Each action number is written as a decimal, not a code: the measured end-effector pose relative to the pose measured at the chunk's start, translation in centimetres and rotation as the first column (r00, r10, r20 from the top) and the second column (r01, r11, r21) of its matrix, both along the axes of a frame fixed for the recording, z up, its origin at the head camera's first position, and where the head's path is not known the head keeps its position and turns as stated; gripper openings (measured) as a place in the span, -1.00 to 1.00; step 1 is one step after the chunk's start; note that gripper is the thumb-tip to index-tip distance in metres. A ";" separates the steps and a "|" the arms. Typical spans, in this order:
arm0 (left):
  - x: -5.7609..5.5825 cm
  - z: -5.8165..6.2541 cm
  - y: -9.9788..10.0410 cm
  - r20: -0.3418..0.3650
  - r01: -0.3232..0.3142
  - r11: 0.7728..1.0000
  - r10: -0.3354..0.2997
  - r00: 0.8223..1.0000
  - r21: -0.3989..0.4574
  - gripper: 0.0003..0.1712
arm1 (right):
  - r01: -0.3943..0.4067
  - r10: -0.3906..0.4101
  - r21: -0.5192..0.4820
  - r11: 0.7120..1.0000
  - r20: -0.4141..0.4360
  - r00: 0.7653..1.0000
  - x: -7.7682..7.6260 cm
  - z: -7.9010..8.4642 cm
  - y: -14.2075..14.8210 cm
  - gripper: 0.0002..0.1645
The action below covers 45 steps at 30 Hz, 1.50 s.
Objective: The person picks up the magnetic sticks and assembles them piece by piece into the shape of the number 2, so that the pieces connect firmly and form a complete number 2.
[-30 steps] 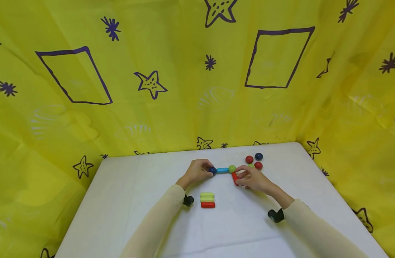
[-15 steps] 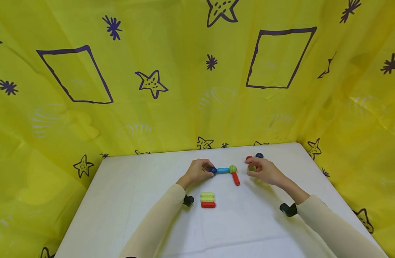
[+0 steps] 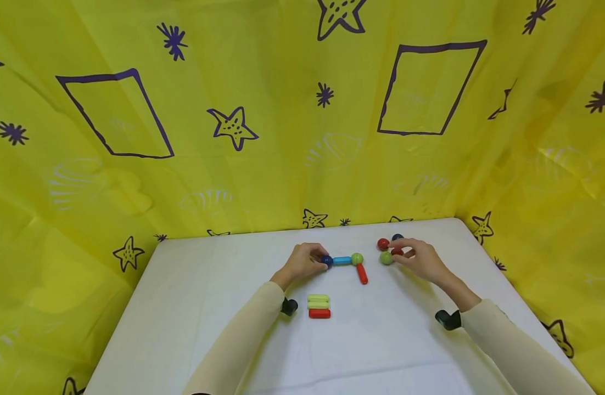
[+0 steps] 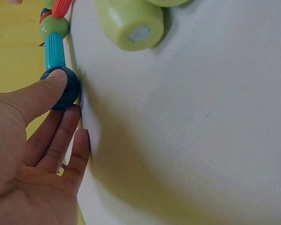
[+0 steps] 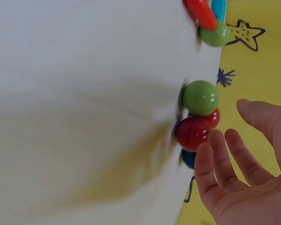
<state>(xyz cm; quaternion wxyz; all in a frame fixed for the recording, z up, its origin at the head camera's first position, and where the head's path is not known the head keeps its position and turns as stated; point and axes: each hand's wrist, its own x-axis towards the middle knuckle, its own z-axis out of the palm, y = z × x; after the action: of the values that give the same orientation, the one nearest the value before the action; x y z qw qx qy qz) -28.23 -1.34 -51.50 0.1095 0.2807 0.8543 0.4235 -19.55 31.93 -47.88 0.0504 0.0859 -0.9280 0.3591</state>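
My left hand [image 3: 298, 262] pinches a dark blue ball [image 4: 72, 92] between thumb and fingers. A light blue rod [image 3: 342, 260] runs from that ball to a green ball [image 3: 357, 258], and a red rod [image 3: 362, 274] angles from the green ball toward me. My right hand [image 3: 423, 262] is over a loose group of balls, its fingers relaxed and thumb apart. Its fingertips are right at a red ball [image 5: 193, 134]. Beside that sit a loose green ball [image 5: 201, 98] and another red ball [image 3: 384, 244]; a second dark blue ball [image 3: 398, 237] is partly hidden behind the hand.
Two pale green rods [image 3: 318, 302] and one red rod [image 3: 319, 314] lie side by side nearer to me on the white tabletop [image 3: 203, 318]. A yellow patterned curtain [image 3: 278, 181] hangs behind the table and along its sides.
My right hand has left the red rod, which stays against the green ball, and moved right to the loose balls. The loose green ball now shows more fully. My left hand stays on the dark blue ball.
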 end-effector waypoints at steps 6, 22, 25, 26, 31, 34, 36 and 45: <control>0.0 0.0 0.0 -0.002 -0.001 1.000 0.001 1.000 -0.009 -0.74 | 0.072 -0.071 -0.040 0.997 0.014 0.997 -0.3 -1.0 1.1 -0.66; 0.0 0.1 0.0 -0.011 -0.001 1.000 0.001 1.000 -0.002 -0.75 | 0.114 -0.108 -0.056 0.992 0.100 0.989 -1.5 -3.1 1.9 -0.60; 0.1 0.1 0.0 -0.001 -0.007 1.000 0.007 1.000 0.003 -0.75 | 0.111 -0.105 -0.048 0.993 0.113 0.988 -1.5 -3.2 1.9 -0.61; 0.1 0.1 0.0 0.003 -0.009 1.000 0.009 1.000 0.003 -0.75 | 0.110 -0.105 -0.043 0.993 0.119 0.987 -1.5 -3.2 1.9 -0.61; 0.2 0.1 0.1 0.020 -0.017 1.000 0.017 1.000 -0.002 -0.75 | 0.119 -0.111 -0.042 0.992 0.147 0.983 -1.4 -3.4 1.9 -0.62; 0.2 0.1 0.1 0.019 -0.017 1.000 0.017 1.000 -0.005 -0.75 | 0.118 -0.109 -0.051 0.992 0.151 0.983 -1.3 -3.5 1.9 -0.62; 0.2 0.1 0.1 0.019 -0.015 1.000 0.016 1.000 -0.004 -0.75 | 0.119 -0.110 -0.053 0.991 0.154 0.982 -1.4 -3.5 1.9 -0.61; 0.1 0.1 0.2 0.013 -0.012 1.000 0.012 1.000 -0.012 -0.75 | 0.137 -0.126 -0.049 0.989 0.184 0.975 -1.2 -3.6 2.1 -0.60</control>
<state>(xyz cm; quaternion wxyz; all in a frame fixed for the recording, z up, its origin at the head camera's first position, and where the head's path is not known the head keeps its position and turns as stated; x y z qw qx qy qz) -28.11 -1.18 -51.40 0.1141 0.2721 0.8577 0.4210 -20.77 34.02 -51.46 -0.0077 -0.0103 -0.9209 0.3896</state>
